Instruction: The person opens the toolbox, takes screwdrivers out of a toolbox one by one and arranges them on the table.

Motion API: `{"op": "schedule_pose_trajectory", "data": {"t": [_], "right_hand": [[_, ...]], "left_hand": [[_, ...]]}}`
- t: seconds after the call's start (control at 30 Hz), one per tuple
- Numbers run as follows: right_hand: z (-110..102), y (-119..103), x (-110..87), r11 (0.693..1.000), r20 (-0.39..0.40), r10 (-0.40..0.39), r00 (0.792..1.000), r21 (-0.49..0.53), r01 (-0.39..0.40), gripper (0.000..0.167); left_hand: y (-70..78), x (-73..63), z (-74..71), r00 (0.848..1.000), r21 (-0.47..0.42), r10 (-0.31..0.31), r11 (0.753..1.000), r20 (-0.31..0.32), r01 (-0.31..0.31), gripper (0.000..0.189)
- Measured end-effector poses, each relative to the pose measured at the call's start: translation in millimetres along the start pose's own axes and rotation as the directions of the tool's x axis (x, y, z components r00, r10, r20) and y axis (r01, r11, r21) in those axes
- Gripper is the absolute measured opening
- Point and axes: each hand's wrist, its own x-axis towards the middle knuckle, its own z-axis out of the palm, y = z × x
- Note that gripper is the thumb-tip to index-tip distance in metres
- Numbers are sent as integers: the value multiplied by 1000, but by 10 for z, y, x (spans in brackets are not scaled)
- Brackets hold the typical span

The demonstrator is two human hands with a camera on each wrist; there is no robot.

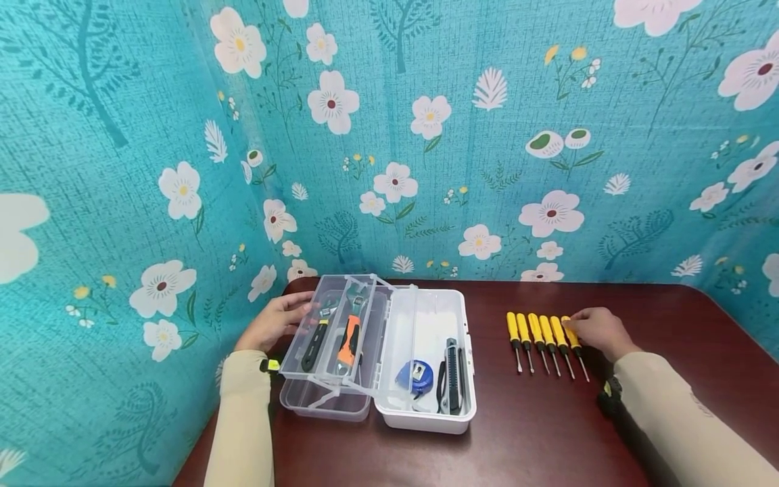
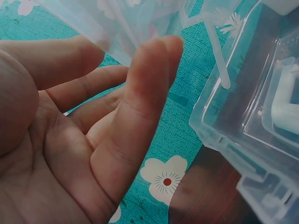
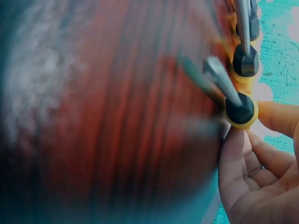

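Note:
On the left, my left hand (image 1: pixel 274 323) grips the side of the clear upper tray (image 1: pixel 297 365) of an open toolbox. Thumb and fingers meet at the tray's clear plastic (image 2: pixel 114 49) in the left wrist view. The tray carries a black-handled adjustable wrench (image 1: pixel 313 345) and an orange-handled one (image 1: pixel 349 341). At the right, my right hand (image 1: pixel 602 330) pinches the yellow handle of the rightmost screwdriver (image 1: pixel 576 348), which is the end one of a row. Its black collar (image 3: pixel 240 113) and metal shaft show in the right wrist view.
The white toolbox base (image 1: pixel 426 424) holds a blue tape measure (image 1: pixel 421 379), a utility knife (image 1: pixel 452 375) and other dark tools. Several more yellow screwdrivers (image 1: pixel 535 331) lie side by side on the dark red table (image 1: pixel 523 433). Behind hangs a flowered turquoise curtain (image 1: pixel 462 176).

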Motion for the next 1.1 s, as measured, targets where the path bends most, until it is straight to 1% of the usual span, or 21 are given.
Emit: {"op": "schedule_pose_trajectory", "data": {"t": [0.1, 0.27, 0.5, 0.63, 0.73, 0.8, 0.87, 1.03, 1.1], "right_hand": [[6, -18, -1, 999, -10, 7, 1000, -47, -8, 48], [7, -49, -7, 997, -8, 5, 1000, -81, -5, 46], [-12, -57, -15, 998, 12, -17, 1000, -62, 18, 41], [-46, -87, -22, 997, 0, -36, 999, -64, 36, 37], [-74, -154, -46, 994, -20, -67, 998, -86, 65, 36], [-83, -206, -64, 990, -28, -97, 995, -105, 94, 38], [-80, -269, -82, 985, -28, -125, 992, -120, 120, 40], [-28, -460, -106, 977, -9, -179, 984, -122, 176, 42], [4, -555, -116, 974, 6, -200, 980, -112, 199, 41]], "left_hand": [[5, 1, -4, 1000, -7, -6, 1000, -3, 6, 44], [16, -8, -4, 1000, -14, -2, 1000, 0, 2, 44], [15, -12, -1, 1000, -31, -15, 999, 2, 15, 44], [27, -20, -1, 1000, -39, -19, 999, 0, 19, 44], [38, -23, -1, 1000, -33, -17, 999, 2, 17, 44], [39, -16, 2, 1000, -32, -18, 999, -2, 18, 43], [34, -12, 2, 1000, -18, -6, 1000, 1, 6, 43], [13, -6, 4, 1000, 1, 9, 1000, 0, -9, 44], [9, -3, 5, 1000, -1, 6, 1000, -4, -6, 43]]}}
